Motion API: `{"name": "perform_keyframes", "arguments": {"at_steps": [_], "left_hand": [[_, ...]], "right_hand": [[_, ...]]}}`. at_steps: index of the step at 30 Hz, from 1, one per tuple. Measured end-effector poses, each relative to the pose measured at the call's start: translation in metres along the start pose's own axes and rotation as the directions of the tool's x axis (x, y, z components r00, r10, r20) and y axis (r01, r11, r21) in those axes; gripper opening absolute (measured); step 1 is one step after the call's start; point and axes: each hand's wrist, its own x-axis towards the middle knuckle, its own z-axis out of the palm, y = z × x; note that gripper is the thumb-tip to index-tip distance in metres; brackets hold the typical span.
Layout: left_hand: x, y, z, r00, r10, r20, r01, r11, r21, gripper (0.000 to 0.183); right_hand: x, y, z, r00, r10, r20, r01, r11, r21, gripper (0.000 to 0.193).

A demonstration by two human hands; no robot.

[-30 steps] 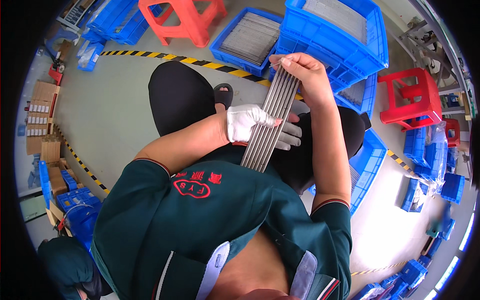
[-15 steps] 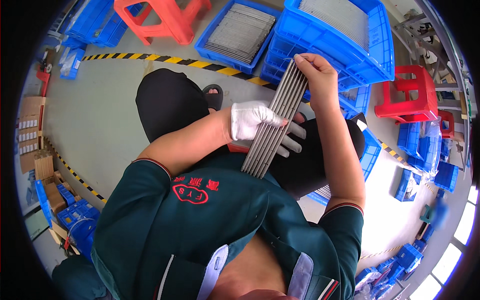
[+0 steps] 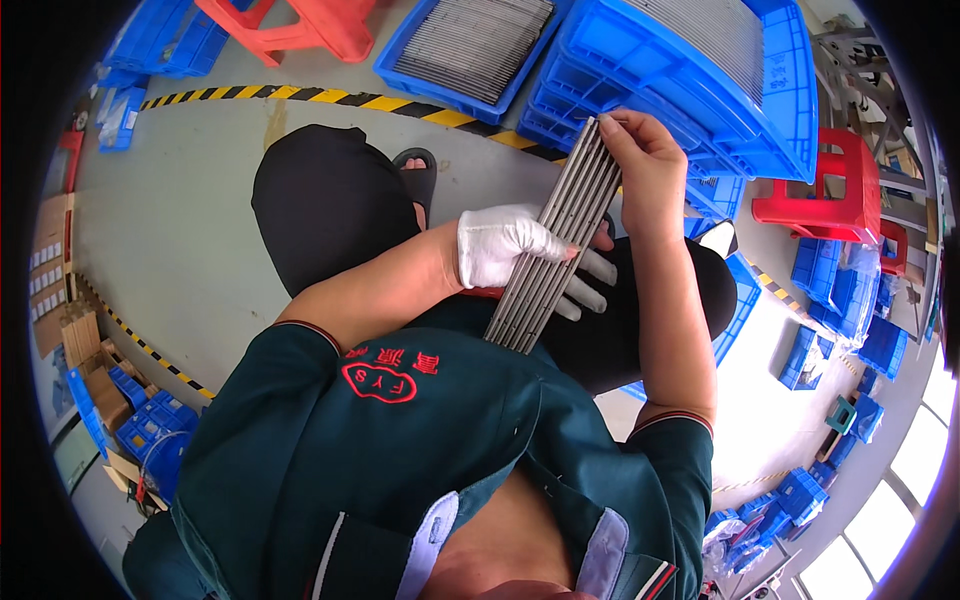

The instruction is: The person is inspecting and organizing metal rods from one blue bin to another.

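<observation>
A flat bundle of several slim grey metal rods [image 3: 545, 260] slants across my lap, its near end by my shirt and its far end toward the blue crates. My left hand [image 3: 500, 245], in a white glove that leaves the thumb tip bare, is wrapped round the middle of the bundle. The thumb lies over the rods and the gloved fingers come out beneath. At the far end, my bare right hand [image 3: 650, 165] pinches the rod tips between thumb and fingers. Which rods it touches is partly hidden.
Stacked blue crates [image 3: 690, 100] stand ahead on the right, the top one filled with similar rods. Left of them, a blue tray [image 3: 440, 98] holds more rods. Red stools stand at far left [image 3: 325, 25] and right [image 3: 825, 200]. Black-and-yellow tape [image 3: 380, 103] crosses the floor.
The whole view has shifted slightly, so the crates and stools sit differently in it. Both hands keep hold of the rods in nearly the same pose.
</observation>
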Motion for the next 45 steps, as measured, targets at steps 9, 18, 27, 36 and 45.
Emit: {"name": "perform_keyframes", "arguments": {"at_steps": [9, 18, 27, 36, 45], "left_hand": [[0.003, -0.001, -0.003, 1.000, -0.005, 0.004, 0.005, 0.999, -0.036, 0.046], [0.002, -0.001, 0.000, 0.999, -0.020, 0.025, 0.020, 1.000, -0.007, 0.047], [0.005, -0.004, -0.002, 0.999, -0.049, 0.021, 0.049, 0.999, -0.020, 0.045], [0.004, -0.001, 0.002, 0.999, -0.050, 0.013, 0.050, 0.999, 0.003, 0.047], [0.003, 0.001, -0.003, 0.998, -0.053, 0.019, 0.053, 0.998, -0.028, 0.046]], "right_hand": [[0.000, 0.000, -0.003, 1.000, 0.009, -0.012, -0.009, 1.000, -0.023, 0.012], [-0.001, -0.008, -0.005, 1.000, 0.009, 0.021, -0.009, 1.000, 0.028, 0.015], [0.003, -0.010, -0.005, 0.991, -0.014, 0.133, 0.032, 0.991, -0.131, 0.015], [0.005, -0.012, -0.010, 0.982, -0.027, 0.185, 0.043, 0.996, -0.084, 0.013], [0.011, -0.007, -0.013, 0.992, -0.093, 0.088, 0.099, 0.993, -0.071, 0.014]]}}
